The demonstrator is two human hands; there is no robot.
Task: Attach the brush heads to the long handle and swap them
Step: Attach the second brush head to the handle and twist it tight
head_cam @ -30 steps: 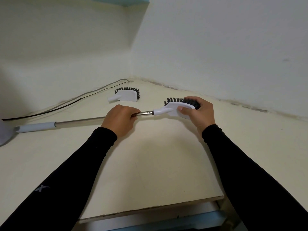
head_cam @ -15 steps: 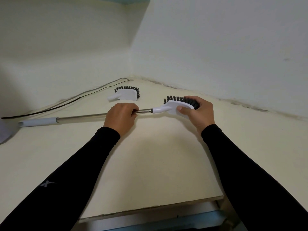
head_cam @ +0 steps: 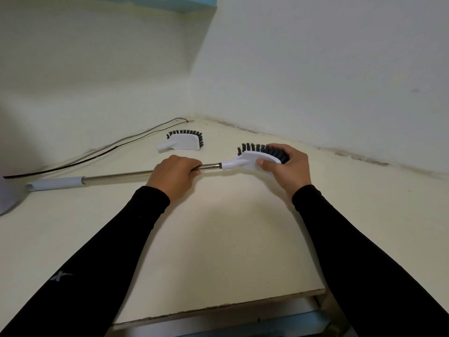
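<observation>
Pale object [head_cam: 6, 198] cut off at left edge. Left hand [head_cam: 173, 177] hides handle [head_cam: 116, 176] section; brush head [head_cam: 257, 156] far side behind right hand [head_cam: 289, 169].

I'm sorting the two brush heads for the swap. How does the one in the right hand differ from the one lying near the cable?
The held brush head sits on the end of the long handle; the loose brush head has its socket free. The right hand grips the held one, raised off the tabletop; the loose one lies untouched, farther back. The left hand grips the handle's metal shaft. Both heads are white with dark bristles.
</observation>
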